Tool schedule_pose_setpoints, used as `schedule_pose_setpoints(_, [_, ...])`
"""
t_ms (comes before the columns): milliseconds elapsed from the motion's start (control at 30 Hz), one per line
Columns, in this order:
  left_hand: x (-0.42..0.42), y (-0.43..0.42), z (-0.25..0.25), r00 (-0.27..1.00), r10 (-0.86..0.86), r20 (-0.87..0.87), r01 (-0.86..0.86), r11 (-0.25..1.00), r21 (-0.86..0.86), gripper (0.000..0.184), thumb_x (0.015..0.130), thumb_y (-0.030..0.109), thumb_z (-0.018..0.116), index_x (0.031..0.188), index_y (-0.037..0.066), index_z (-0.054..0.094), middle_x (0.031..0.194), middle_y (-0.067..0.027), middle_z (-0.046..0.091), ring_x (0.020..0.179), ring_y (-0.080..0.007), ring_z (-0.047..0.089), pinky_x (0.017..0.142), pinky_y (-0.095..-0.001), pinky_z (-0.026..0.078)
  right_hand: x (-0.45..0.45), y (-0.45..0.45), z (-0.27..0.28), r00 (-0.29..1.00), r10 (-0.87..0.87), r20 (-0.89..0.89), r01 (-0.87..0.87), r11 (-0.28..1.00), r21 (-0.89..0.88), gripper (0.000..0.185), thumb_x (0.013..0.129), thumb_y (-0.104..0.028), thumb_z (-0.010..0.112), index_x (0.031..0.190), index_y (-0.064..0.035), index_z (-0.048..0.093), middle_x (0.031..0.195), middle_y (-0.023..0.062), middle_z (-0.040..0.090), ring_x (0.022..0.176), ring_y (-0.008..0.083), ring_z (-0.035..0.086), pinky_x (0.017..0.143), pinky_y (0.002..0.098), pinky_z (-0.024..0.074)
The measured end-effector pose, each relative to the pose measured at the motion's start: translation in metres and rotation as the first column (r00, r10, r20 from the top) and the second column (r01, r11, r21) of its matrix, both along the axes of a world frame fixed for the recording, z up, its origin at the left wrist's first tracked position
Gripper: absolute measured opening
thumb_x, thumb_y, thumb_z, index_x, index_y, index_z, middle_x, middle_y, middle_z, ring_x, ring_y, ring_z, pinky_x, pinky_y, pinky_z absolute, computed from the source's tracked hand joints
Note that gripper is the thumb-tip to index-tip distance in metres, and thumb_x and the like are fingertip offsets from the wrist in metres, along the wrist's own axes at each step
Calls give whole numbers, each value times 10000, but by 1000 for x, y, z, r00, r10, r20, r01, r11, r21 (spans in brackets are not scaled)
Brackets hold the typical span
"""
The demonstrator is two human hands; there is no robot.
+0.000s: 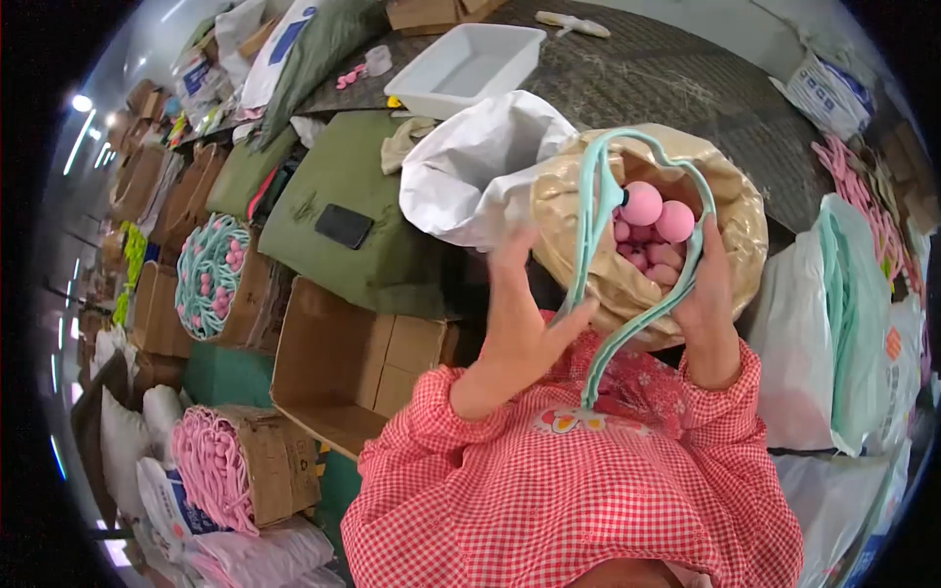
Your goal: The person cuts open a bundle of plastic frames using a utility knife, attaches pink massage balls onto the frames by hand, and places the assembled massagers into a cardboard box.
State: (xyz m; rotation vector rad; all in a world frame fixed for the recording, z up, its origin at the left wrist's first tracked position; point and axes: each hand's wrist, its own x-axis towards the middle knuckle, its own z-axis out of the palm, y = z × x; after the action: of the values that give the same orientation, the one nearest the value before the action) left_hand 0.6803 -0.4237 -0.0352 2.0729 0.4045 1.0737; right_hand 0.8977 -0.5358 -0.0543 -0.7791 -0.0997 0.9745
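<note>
A mint-green strap [635, 328] loops over a tan sack [740, 196] and hangs down to my checked apron. A pink ball [642, 204] sits by a black piece at one strap end; a second pink ball [676, 221] lies close to the other side. More pink balls [637, 257] fill the sack below. My right hand [708, 289] is closed around the strap at the sack's right side. Left of the strap, my left hand [524, 309] has its thumb stretched out toward the strap, apart from the slightly blurred fingers.
An open white sack [461, 181] stands beside the tan one. A white tray [470, 69] rests on the dark table [686, 59]. A phone [344, 225] lies on a green sack [382, 265]. An open cardboard box [328, 353] and boxes of cords stand at left; plastic bags [799, 323] crowd the right.
</note>
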Motion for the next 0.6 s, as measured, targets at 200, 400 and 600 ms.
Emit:
schedule_pose_setpoints(200, [-27, 7, -45, 1000, 26, 5, -20, 882, -471, 445, 962, 162, 488, 1356, 13, 344, 836, 20, 445, 629, -25, 407, 541, -182, 367, -57, 29, 37, 944, 114, 309, -39, 971, -238, 357, 975, -385, 499, 1036, -36, 543, 819, 30, 544, 663, 115, 513, 590, 252, 454])
schedule_pose_setpoints(400, [-76, 157, -60, 815, 578, -50, -468, 603, -646, 449, 956, 203, 455, 1380, 90, 359, 744, -9, 434, 498, -67, 373, 432, -240, 336, -80, -45, 84, 484, -54, 874, 298, 949, -106, 446, 883, -3, 512, 1316, 12, 405, 1061, 61, 517, 952, 118, 508, 849, 247, 411])
schedule_pose_setpoints(600, [-143, 332, -127, 659, 735, -161, -681, 491, -543, 263, 938, 221, 519, 956, -41, 502, 784, -135, 560, 616, -236, 569, 517, -364, 472, -33, -164, 99, 211, -97, 973, 580, 814, -45, 341, 893, -50, 543, 1222, 32, 511, 1041, 61, 558, 881, 126, 519, 773, 243, 407])
